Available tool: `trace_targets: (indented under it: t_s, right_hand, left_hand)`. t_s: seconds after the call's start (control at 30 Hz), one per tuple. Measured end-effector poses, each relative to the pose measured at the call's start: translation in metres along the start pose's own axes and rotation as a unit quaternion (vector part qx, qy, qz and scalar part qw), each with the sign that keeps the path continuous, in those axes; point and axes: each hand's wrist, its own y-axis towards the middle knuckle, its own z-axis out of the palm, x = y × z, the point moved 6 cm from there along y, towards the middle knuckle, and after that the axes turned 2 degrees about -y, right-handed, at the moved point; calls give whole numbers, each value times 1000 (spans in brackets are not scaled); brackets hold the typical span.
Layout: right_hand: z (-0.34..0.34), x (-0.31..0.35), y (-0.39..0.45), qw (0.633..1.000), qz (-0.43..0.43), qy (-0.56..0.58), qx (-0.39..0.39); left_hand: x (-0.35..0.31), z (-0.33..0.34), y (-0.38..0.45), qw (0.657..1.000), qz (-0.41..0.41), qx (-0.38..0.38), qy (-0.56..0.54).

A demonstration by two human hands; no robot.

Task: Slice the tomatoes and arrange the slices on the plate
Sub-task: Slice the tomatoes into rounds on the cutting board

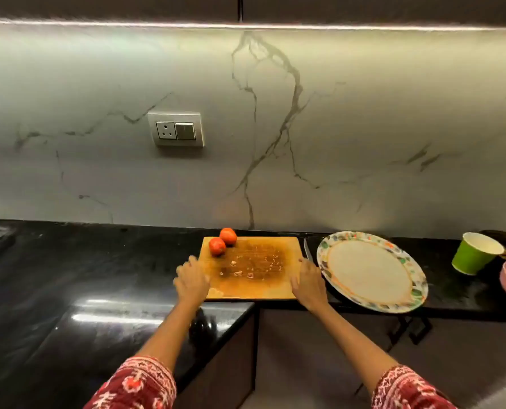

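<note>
A person's left hand (191, 281) and right hand (308, 283) rest on opposite edges of a wooden cutting board (250, 268) on the dark bench (69, 276), fingers loosely curled over the edges, holding nothing else. Two whole tomatoes (222, 241) sit beyond the left hand at the board's far corner; jolting the board could roll them off. A knife (307, 249) lies just beyond the right hand, beside the plate (417, 286), whose near rim overhangs the bench edge. A green cup (473, 255) stands further right.

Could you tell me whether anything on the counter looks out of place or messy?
The board is stained dark and strewn with small scraps though both tomatoes are whole. The plate juts over the counter edge.
</note>
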Motion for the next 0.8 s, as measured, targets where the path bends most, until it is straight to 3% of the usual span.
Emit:
trace_targets:
  t_s: [0.07, 0.2, 0.5, 0.8]
  right_hand:
    - [15, -16, 3, 996, 78, -29, 25]
    - [41, -31, 9, 987, 145, -34, 60]
    - [56, -42, 23, 981, 175, -29, 76]
    - [57, -45, 11, 971, 183, -86, 129]
  left_hand:
    - [25, 16, 10, 996, -63, 57, -19]
    - [46, 44, 37, 992, -64, 103, -34]
    - [44, 74, 59, 985, -63, 120, -110]
    - [52, 78, 52, 987, -48, 137, -67]
